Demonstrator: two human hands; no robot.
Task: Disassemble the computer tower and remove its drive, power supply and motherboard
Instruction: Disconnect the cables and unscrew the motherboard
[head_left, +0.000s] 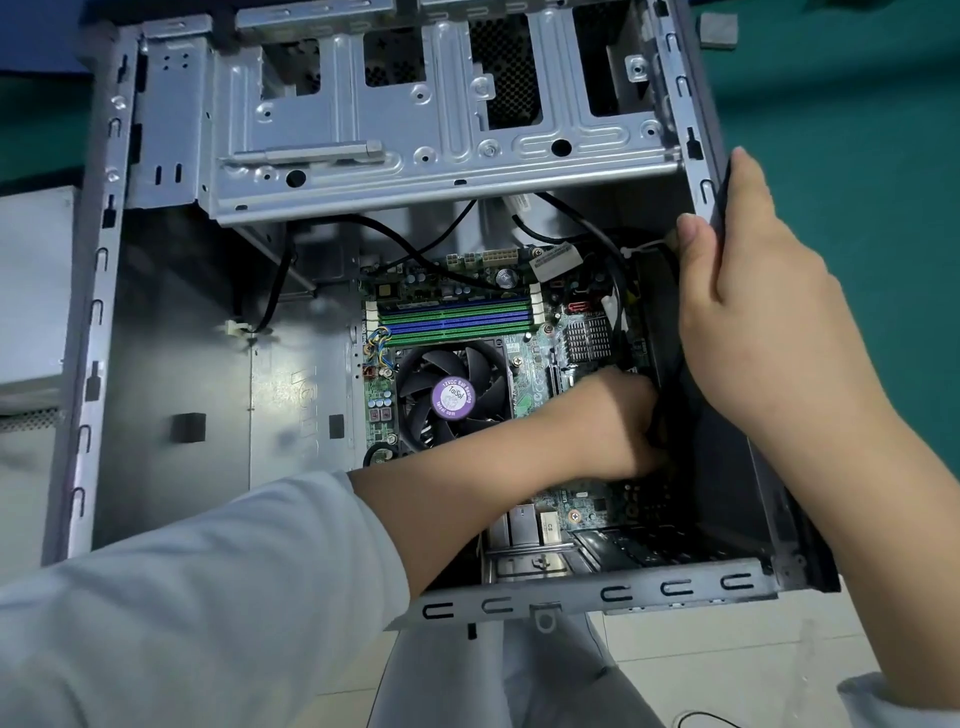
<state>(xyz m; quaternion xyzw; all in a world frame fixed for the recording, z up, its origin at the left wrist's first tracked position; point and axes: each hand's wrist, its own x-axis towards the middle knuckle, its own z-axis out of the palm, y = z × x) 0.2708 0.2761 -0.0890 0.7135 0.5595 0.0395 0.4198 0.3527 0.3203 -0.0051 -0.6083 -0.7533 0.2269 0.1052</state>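
your left hand (618, 426) is reaching deep beside the motherboard (467, 364), which still sits in the tower case (171, 364), right of the cpu fan (451, 397); whether its fingers hold the black cable (613, 291) there, you cannot tell. your right hand (748, 291) grips the case wall further right of the fan. tug hard and a seated connector could tear its socket, or the wall's metal edge could cut you.

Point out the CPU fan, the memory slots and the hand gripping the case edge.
CPU fan (453, 399): head view, on its purple hub sticker.
Memory slots (457, 321): head view, middle of the blue and green rows.
Right hand (748, 312): head view, back of the hand.
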